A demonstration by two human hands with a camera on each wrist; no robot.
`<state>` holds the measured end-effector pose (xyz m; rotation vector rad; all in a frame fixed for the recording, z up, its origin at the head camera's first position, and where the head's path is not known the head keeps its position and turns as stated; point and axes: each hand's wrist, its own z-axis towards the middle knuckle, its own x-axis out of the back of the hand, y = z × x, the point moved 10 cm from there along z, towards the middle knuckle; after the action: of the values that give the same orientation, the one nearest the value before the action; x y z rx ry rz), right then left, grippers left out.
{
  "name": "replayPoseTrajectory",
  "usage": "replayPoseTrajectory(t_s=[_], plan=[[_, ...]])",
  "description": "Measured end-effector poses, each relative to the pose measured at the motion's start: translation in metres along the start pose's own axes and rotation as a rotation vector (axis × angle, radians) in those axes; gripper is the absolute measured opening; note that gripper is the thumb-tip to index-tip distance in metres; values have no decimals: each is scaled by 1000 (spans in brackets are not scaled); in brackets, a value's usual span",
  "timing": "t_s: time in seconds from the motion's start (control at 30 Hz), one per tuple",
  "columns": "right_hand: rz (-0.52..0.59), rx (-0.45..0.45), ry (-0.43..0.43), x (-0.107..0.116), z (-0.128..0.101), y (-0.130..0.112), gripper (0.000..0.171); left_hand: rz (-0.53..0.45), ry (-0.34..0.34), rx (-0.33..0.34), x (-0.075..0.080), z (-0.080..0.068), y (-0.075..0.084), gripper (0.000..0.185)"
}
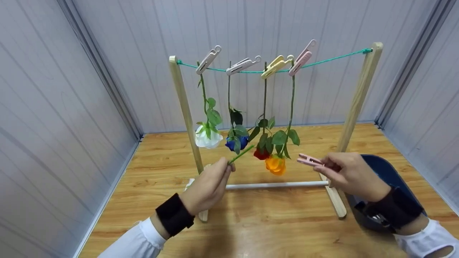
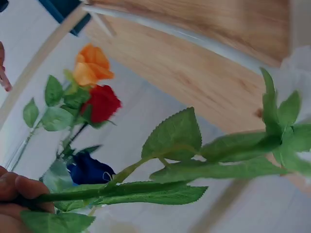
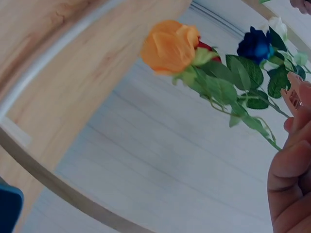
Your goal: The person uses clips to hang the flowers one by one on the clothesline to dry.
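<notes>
My left hand [image 1: 211,184] pinches the green stem of an artificial rose [image 1: 242,154], whose tip points up and right. In the left wrist view its leaves [image 2: 175,133] and pale whitish bloom [image 2: 302,73] extend to the right; the head view mostly hides that bloom behind the hand. A pink clothespin [image 1: 309,160] is held between the thumb and fingers of my right hand [image 1: 353,175]. Four roses hang head down from a green line: white [image 1: 208,137], blue [image 1: 239,142], red [image 1: 261,154] and orange [image 1: 275,165]. Clothespins, such as the yellow one [image 1: 276,67], grip their stems.
A wooden rack with a left post [image 1: 186,114] and right post [image 1: 360,96] carries the green line [image 1: 333,58]. A white bar [image 1: 276,185] joins its feet. Under my right wrist, a dark blue bin [image 1: 382,166] stands on the wooden table [image 1: 272,229]. Panelled walls surround it.
</notes>
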<state>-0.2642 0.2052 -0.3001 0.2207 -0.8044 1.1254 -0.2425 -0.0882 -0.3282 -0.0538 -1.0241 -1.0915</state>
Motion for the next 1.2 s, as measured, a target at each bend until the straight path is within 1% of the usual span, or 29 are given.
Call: replayPoseTrajectory(t_s=[0.1, 0.23, 0.33, 0.4, 0.53, 0.63, 0.8, 0.93, 1.07, 1.2], plan=[[-17, 6, 7, 11, 8, -1, 21, -110, 13, -20, -5, 10, 6, 16], [-61, 54, 26, 26, 21, -7, 19, -219, 28, -14, -11, 21, 13, 16], [-104, 88, 40, 38, 30, -11, 17, -279, 33, -6, -13, 31, 20, 18], [-134, 101, 43, 45, 35, -13, 14, -321, 30, -16, -17, 39, 25, 18], [-159, 99, 38, 59, 47, -13, 10, -430, 28, -26, -25, 56, 33, 20], [-181, 102, 25, 65, 54, -14, 11, -496, 27, -14, -31, 69, 37, 22], [-224, 126, -3, 74, 65, -20, 13, -542, 28, 15, -40, 89, 41, 23], [-237, 134, 0, 83, 76, -24, 14, -568, 13, 32, -50, 108, 44, 25], [-242, 120, 0, 93, 87, -25, 14, -564, 6, 49, -58, 129, 47, 28], [-283, 84, -5, 104, 96, -23, 14, -561, 0, 58, -66, 150, 54, 29]])
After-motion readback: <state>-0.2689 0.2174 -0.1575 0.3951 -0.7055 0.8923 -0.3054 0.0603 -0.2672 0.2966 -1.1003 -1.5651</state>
